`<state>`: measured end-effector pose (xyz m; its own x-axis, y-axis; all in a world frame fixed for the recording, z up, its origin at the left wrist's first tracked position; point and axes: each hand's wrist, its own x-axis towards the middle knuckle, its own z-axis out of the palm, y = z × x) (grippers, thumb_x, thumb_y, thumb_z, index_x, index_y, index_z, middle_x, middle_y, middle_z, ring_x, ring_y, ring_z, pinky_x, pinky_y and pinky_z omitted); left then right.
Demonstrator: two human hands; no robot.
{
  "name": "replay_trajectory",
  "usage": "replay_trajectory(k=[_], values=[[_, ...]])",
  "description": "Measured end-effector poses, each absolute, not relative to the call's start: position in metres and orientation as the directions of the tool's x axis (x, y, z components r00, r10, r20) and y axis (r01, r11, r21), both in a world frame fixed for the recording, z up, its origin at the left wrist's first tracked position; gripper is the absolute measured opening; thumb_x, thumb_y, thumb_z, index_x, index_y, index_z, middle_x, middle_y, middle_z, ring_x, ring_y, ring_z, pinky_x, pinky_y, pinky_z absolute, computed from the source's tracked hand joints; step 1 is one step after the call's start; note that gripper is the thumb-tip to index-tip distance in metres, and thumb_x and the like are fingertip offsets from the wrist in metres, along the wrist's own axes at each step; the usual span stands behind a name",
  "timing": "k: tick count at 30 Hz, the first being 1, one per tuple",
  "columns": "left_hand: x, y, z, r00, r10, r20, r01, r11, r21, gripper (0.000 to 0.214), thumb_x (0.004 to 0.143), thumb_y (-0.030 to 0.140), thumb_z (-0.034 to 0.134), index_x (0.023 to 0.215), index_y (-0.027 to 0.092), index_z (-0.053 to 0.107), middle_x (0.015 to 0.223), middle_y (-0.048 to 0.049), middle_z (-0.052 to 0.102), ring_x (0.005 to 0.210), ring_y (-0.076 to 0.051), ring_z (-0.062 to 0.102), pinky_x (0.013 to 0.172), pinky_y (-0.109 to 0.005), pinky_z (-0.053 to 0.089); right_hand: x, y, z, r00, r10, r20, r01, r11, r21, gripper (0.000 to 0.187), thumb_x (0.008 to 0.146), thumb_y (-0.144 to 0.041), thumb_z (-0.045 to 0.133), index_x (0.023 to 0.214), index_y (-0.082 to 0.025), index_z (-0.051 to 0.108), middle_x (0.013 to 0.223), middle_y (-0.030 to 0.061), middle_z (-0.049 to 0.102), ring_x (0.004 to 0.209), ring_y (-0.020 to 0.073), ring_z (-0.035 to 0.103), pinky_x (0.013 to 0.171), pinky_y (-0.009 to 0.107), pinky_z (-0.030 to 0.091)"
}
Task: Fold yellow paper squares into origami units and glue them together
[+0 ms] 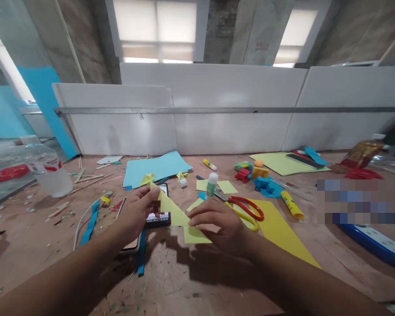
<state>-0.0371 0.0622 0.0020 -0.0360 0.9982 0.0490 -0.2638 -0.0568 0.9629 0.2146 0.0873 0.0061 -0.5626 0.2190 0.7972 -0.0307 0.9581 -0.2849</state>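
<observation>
Both my hands hold a folded piece of yellow paper [176,215] just above the table. My left hand [136,210] pinches its upper left corner between thumb and fingers. My right hand [217,221] has its fingers closed on the paper's right side, pressing it down. Under the paper lies a phone [158,218] with a lit screen. Red-and-yellow scissors [245,208] lie just right of my right hand, on a larger yellow sheet [279,232]. A small glue bottle [211,184] with a white cap stands behind my hands.
A blue sheet [154,169], yellow paper scraps, glue sticks [291,205] and coloured toy pieces [255,175] litter the brown table [171,281]. A clear plastic bottle [49,169] lies at left. Blue strips [90,221] lie near my left arm. White panels wall the table's back.
</observation>
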Motion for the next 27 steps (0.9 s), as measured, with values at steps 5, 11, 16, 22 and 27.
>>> replay_trajectory(k=[5, 11, 16, 22, 27], values=[[-0.034, 0.059, 0.006, 0.043, 0.999, 0.003, -0.245, 0.008, 0.969, 0.030, 0.099, 0.037, 0.065, 0.121, 0.016, 0.065, 0.114, -0.0079, 0.071, 0.090, -0.021, 0.071, 0.077, -0.039, 0.062, 0.211, 0.084, 0.000, -0.634, 0.221, 0.741, 0.008, 0.960, -0.279, 0.024, 0.090, -0.007, 0.068, 0.109, -0.021, 0.076, 0.088, 0.0067, 0.078, 0.075, 0.0154, 0.071, 0.067, 0.024, 0.056], [-0.036, 0.060, 0.009, 0.039, 0.999, 0.013, -0.217, -0.004, 0.976, 0.033, 0.099, 0.039, 0.064, 0.123, 0.017, 0.065, 0.117, -0.0087, 0.070, 0.093, -0.022, 0.071, 0.079, -0.041, 0.061, 0.210, 0.073, 0.002, -0.668, 0.314, 0.674, 0.097, 0.936, -0.340, 0.030, 0.088, -0.017, 0.075, 0.118, -0.020, 0.075, 0.094, 0.0105, 0.077, 0.081, 0.0207, 0.071, 0.070, 0.031, 0.058], [-0.038, 0.059, 0.010, 0.052, 0.998, 0.030, -0.167, -0.021, 0.986, 0.032, 0.099, 0.039, 0.064, 0.121, 0.016, 0.065, 0.114, -0.0082, 0.071, 0.091, -0.021, 0.071, 0.077, -0.040, 0.061, 0.208, 0.071, -0.006, -0.630, 0.421, 0.653, 0.052, 0.861, -0.506, 0.026, 0.089, -0.016, 0.072, 0.110, -0.027, 0.080, 0.093, 0.0082, 0.078, 0.079, 0.0204, 0.069, 0.066, 0.031, 0.057], [-0.039, 0.059, 0.009, 0.059, 0.997, 0.056, -0.095, -0.051, 0.994, 0.028, 0.100, 0.039, 0.063, 0.115, 0.016, 0.066, 0.105, -0.0059, 0.071, 0.081, -0.018, 0.070, 0.070, -0.035, 0.061, 0.211, 0.077, -0.008, -0.623, 0.537, 0.569, -0.048, 0.700, -0.712, 0.021, 0.086, -0.017, 0.074, 0.101, -0.029, 0.084, 0.090, 0.0065, 0.079, 0.081, 0.0189, 0.069, 0.072, 0.031, 0.056], [-0.038, 0.060, 0.011, 0.036, 0.993, 0.114, -0.118, -0.109, 0.987, 0.030, 0.097, 0.040, 0.066, 0.115, 0.015, 0.065, 0.080, 0.0004, 0.068, 0.059, -0.012, 0.063, 0.052, -0.024, 0.051, 0.207, 0.082, -0.004, -0.557, 0.734, 0.390, -0.085, 0.417, -0.905, 0.007, 0.088, -0.025, 0.076, 0.087, -0.021, 0.082, 0.079, 0.0052, 0.077, 0.071, 0.0167, 0.069, 0.067, 0.028, 0.055]])
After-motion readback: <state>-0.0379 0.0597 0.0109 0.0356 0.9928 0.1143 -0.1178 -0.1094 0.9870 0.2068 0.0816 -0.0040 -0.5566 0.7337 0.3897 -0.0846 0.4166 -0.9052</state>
